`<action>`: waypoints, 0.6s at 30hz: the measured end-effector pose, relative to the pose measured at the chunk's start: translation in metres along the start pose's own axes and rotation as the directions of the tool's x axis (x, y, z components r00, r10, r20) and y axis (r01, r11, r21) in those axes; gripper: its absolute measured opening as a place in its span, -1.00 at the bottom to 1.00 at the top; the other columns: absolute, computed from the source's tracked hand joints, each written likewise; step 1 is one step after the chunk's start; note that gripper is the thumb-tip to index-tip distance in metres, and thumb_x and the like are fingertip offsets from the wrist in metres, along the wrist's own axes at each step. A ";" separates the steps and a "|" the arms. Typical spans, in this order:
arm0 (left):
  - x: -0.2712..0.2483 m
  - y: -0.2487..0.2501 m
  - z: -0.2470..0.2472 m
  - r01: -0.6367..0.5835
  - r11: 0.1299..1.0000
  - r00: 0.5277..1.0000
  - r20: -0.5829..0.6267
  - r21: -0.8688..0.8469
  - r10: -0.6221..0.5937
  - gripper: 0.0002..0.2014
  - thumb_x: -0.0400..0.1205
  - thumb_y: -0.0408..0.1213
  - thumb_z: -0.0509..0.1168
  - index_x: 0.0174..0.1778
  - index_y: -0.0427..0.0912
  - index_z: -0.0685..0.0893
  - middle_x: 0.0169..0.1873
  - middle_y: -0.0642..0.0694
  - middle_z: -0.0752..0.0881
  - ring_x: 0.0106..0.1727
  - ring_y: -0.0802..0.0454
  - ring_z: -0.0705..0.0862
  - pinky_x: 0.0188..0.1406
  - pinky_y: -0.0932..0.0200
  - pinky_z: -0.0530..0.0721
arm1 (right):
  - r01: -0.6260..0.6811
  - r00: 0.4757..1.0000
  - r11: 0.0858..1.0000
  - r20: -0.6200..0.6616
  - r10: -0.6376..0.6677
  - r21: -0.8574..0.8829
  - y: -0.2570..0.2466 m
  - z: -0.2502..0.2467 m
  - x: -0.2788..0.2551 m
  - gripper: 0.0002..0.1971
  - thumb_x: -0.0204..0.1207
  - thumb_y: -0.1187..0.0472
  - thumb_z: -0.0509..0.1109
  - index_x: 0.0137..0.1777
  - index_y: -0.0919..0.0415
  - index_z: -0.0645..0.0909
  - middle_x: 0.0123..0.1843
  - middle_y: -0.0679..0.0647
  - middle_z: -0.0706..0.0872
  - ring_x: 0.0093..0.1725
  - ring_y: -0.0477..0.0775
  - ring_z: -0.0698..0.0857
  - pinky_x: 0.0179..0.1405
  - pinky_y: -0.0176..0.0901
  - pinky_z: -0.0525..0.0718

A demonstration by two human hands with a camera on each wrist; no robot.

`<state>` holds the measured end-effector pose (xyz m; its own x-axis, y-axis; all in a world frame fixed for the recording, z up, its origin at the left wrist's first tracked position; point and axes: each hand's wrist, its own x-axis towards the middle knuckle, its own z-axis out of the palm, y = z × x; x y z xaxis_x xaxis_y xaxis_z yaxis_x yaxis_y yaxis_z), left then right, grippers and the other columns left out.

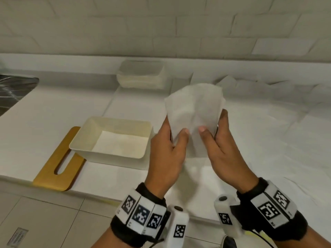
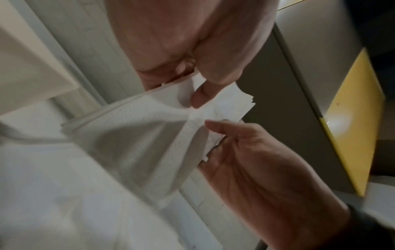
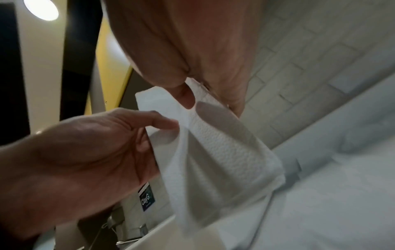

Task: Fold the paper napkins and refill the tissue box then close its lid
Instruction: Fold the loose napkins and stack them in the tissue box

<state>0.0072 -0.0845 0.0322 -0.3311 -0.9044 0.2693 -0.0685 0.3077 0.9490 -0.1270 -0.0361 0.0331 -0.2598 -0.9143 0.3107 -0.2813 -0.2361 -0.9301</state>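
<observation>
A folded white napkin [image 1: 194, 111] is held up above the counter between both hands. My left hand [image 1: 176, 138] pinches its lower left part, thumb in front and fingers behind. My right hand [image 1: 211, 131] pinches the lower right part the same way. In the left wrist view the napkin [image 2: 149, 132] shows several layers at its edge. The right wrist view shows the napkin [image 3: 218, 160] hanging from both thumbs. The cream tissue box [image 1: 116, 161] stands open to the left with white paper lying flat inside. Its wooden lid [image 1: 53, 169], with a long slot, lies partly under the box's left end.
A whitish pack of napkins [image 1: 141, 76] sits by the tiled back wall. Unfolded white napkins [image 1: 268, 126] cover the counter on the right. A dark sink [image 1: 14, 90] is at the far left. The counter's front edge runs just before my wrists.
</observation>
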 end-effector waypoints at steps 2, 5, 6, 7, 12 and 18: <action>-0.011 -0.018 0.003 0.029 0.999 1.000 -0.002 0.027 -0.028 -0.66 0.73 -0.48 0.30 0.39 -0.07 0.62 0.14 0.25 0.75 0.17 0.41 0.73 0.12 0.44 0.68 | -0.047 0.999 0.998 0.019 0.047 -0.031 0.018 0.006 -0.008 -0.64 0.72 0.13 0.16 0.47 -0.09 0.25 0.42 0.07 0.49 0.41 -0.06 0.55 0.38 -0.03 0.60; -0.025 -0.046 0.007 0.120 0.988 0.993 0.008 0.096 -0.121 -0.60 0.73 -0.47 0.30 0.25 0.20 0.57 0.07 0.36 0.71 0.10 0.53 0.69 0.18 0.35 0.70 | -0.145 0.986 0.982 0.061 0.153 -0.119 0.048 0.013 -0.025 -0.56 0.72 0.28 0.17 0.33 -0.33 0.21 0.38 0.06 0.42 0.35 -0.23 0.50 0.45 -0.07 0.54; -0.026 -0.051 0.007 0.137 0.985 0.990 0.007 0.105 -0.138 -0.66 0.74 -0.45 0.29 0.27 0.11 0.61 0.02 0.34 0.71 0.05 0.53 0.69 0.17 0.30 0.71 | -0.170 0.981 0.977 0.076 0.181 -0.132 0.053 0.014 -0.027 -0.50 0.71 0.34 0.17 0.30 -0.38 0.19 0.37 0.04 0.41 0.34 -0.25 0.49 0.43 -0.16 0.54; -0.027 -0.053 0.008 0.147 0.983 0.989 -0.001 0.108 -0.148 -0.73 0.75 -0.44 0.28 0.29 -0.03 0.64 -0.01 0.30 0.72 0.01 0.51 0.69 0.15 0.25 0.72 | -0.191 0.975 0.970 0.087 0.205 -0.150 0.057 0.013 -0.028 -0.46 0.70 0.37 0.17 0.28 -0.41 0.18 0.37 0.03 0.40 0.34 -0.24 0.49 0.38 -0.25 0.54; -0.014 -0.028 -0.001 0.197 0.980 0.976 -0.089 -0.029 -0.199 -0.70 0.74 -0.42 0.28 0.36 -0.08 0.65 0.14 0.07 0.81 0.20 0.16 0.77 0.24 0.06 0.76 | -0.264 0.950 0.954 0.134 0.283 -0.145 0.054 0.010 -0.018 -0.50 0.69 0.36 0.21 0.27 -0.36 0.25 0.26 -0.16 0.59 0.26 -0.20 0.63 0.22 -0.27 0.65; 0.022 0.019 -0.104 0.192 0.928 0.901 -0.317 -0.319 -0.296 -0.64 0.60 -0.45 0.46 0.28 -0.06 0.68 0.09 -0.02 0.85 0.13 -0.01 0.83 -0.03 0.00 0.84 | -0.039 0.942 0.953 0.309 0.135 -0.299 -0.021 0.038 0.031 -0.66 0.72 0.28 0.15 0.37 -0.14 0.30 0.10 -0.24 0.64 -0.08 -0.19 0.69 -0.12 -0.25 0.69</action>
<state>0.0964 -0.1293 0.0728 0.0206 -0.9997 0.0139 0.1731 0.0173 0.9848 -0.0941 -0.0716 0.0550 0.0025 -0.9943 0.1065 -0.5344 -0.0913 -0.8403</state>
